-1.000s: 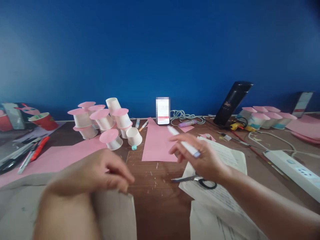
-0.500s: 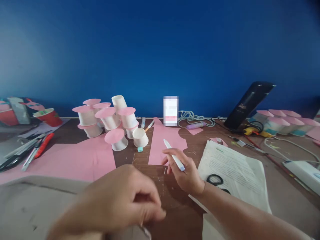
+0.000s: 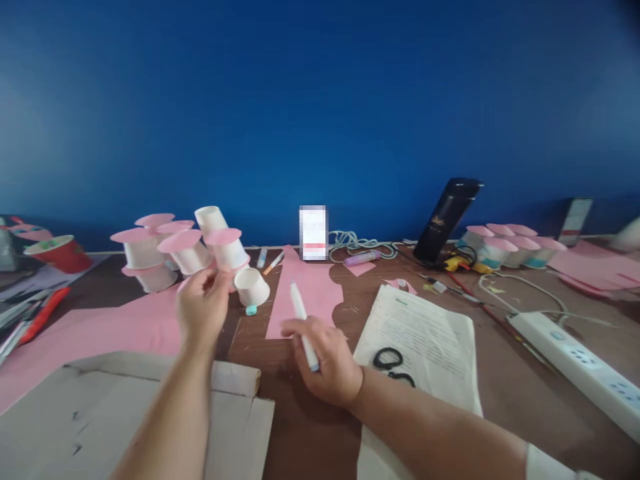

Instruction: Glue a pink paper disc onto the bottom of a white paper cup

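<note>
My right hand (image 3: pixel 323 360) grips a white marker (image 3: pixel 300 310) like a pen, its tip end pointing up and away over a cut pink paper sheet (image 3: pixel 300 287). My left hand (image 3: pixel 205 303) is at the front of a cluster of white paper cups (image 3: pixel 227 250) topped with pink paper discs (image 3: pixel 179 241). Its fingers are curled together; whatever they hold is hidden behind the hand. Just right of it sits a bare white paper cup (image 3: pixel 252 287), with a small teal cap (image 3: pixel 251 310) in front.
Black-handled scissors (image 3: pixel 388 359) lie on printed sheets (image 3: pixel 425 320). A phone (image 3: pixel 313 233) and a black bottle (image 3: pixel 445 223) lean at the blue wall. A power strip (image 3: pixel 575 360) and more pink-topped cups (image 3: pixel 500 252) are at right. Cardboard (image 3: pixel 240 427) lies front left.
My left hand has moved forward from the near edge to the cup cluster. My right hand still holds the marker, now pointing more upright. The view has turned right.
</note>
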Available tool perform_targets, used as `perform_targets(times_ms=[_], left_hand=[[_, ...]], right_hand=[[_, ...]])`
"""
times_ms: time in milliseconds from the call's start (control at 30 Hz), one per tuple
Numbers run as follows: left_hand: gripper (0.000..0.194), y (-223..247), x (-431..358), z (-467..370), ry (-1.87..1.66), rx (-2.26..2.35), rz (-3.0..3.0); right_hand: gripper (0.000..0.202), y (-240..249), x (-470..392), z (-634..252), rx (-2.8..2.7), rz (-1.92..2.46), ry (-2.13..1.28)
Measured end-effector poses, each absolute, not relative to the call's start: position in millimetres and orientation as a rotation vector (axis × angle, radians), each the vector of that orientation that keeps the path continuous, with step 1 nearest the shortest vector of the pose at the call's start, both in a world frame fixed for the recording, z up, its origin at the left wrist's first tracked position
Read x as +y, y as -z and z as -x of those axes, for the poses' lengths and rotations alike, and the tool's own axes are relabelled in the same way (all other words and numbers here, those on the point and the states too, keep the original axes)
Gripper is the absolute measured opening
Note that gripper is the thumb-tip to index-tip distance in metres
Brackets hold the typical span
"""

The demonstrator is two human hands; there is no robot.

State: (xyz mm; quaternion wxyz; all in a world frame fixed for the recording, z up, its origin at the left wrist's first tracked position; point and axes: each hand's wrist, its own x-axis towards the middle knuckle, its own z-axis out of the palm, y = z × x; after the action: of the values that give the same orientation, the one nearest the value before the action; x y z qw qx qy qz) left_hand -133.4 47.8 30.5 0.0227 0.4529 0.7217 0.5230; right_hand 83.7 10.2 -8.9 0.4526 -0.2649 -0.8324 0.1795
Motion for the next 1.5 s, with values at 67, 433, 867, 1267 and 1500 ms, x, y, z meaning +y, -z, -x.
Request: perform_targets(times_ms=[67, 433, 867, 1267, 1500], left_hand=[[0.032, -26, 58, 130, -1.661, 2.341, -1.417], [0.049, 0, 67, 110, -1.430, 2.671, -1.685], [0.050, -8, 60, 108, -1.488, 2.612, -1.773], [0.040, -11, 48, 101, -1.494, 2.169, -2.095], [0.042, -8, 56, 81, -1.283, 2.022, -2.210]], right_hand=[[0.041, 11, 2, -83, -2.185, 0.481, -0.311], [0.021, 35, -52, -55, -2.485, 0.427, -0.600], [0.030, 26, -46, -65, -2.311, 0.303, -0.415], [0.033, 20, -34, -70, -2.270, 0.140, -0.417], [0.030, 18, -30, -68, -2.227, 0.149, -0.364]])
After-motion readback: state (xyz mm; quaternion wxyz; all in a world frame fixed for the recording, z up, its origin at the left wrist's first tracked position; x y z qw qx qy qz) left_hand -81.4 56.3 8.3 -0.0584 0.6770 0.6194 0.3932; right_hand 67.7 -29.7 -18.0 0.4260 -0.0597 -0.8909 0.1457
